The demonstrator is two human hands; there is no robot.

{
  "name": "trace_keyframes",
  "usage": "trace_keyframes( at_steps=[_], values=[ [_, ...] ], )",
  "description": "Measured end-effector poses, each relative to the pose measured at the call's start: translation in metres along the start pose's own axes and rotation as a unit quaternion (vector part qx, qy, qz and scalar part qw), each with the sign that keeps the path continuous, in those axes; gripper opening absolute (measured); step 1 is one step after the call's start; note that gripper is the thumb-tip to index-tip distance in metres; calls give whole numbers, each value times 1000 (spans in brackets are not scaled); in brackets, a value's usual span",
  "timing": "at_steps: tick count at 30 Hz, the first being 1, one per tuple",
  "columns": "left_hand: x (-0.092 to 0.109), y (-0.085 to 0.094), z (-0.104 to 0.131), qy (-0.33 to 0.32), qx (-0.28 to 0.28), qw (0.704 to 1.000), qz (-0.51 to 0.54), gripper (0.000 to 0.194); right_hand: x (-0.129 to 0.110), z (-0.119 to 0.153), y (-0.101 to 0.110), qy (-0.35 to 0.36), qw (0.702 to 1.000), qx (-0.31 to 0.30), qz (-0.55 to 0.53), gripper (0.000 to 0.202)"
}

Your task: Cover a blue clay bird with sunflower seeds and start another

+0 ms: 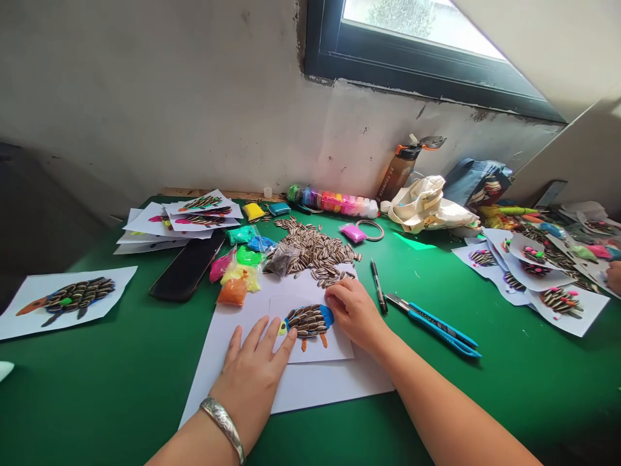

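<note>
Resting my left hand [250, 378], a silver bangle [223, 422] at its wrist, on the left part of a small white card [337, 349], I spread its fingers [255, 336] flat and apart, gripping nothing, with one tip beside the pale-yellow head of a bird-like figure [308, 321]. The figure lies on the card between my two hands, its body covered in striped seeds, its rear end blue, its two legs orange. At that blue end, the fingers of my right hand [361, 317] bend close together; I cannot tell whether they pinch anything. Beneath the card, a larger white sheet [320, 391] lies on the green desk [121, 388]. Just beyond, a seed heap [315, 249] spills onto the sheet's far edge, beside small packets of bright material [232, 292]. A black pen [378, 291] and a blue cutter [436, 327] lie to the right; a dark phone [182, 275] and decorated cards [194, 220] sit to the left. At the right edge, part of another person's hand [614, 278] shows.
</note>
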State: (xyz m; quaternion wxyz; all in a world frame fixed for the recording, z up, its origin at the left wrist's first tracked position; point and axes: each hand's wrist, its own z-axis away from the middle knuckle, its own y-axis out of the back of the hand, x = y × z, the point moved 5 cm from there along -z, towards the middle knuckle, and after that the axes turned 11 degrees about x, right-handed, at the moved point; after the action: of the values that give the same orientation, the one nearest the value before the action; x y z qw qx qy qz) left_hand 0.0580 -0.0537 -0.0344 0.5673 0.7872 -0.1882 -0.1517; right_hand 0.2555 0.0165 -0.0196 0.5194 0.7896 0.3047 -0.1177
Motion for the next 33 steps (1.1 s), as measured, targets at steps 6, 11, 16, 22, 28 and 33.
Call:
trace_keyframes(
  at_steps=[6, 11, 16, 22, 28, 33],
  values=[
    [-3, 8, -1, -17, 8, 999, 33, 52, -8, 4, 8, 13, 999, -37, 14, 19],
    [-1, 8, -8, 15, 1, 999, 37, 55, -15, 6, 9, 13, 998, -56, 27, 20],
    [2, 10, -15, 46, -45, 997, 37, 54, -10, 6, 9, -13, 999, -46, 26, 17],
    [3, 12, -25, 70, -63, 995, 43, 55, -11, -6, -2, 8, 997, -67, 39, 20],
    [3, 18, -37, 89, -80, 992, 43, 53, -18, -32, -9, 27, 993, -92, 65, 20],
    [3, 21, -44, 98, -71, 992, 34, 53, -26, -56, -15, 71, 988, -89, 100, 26]
  ],
)
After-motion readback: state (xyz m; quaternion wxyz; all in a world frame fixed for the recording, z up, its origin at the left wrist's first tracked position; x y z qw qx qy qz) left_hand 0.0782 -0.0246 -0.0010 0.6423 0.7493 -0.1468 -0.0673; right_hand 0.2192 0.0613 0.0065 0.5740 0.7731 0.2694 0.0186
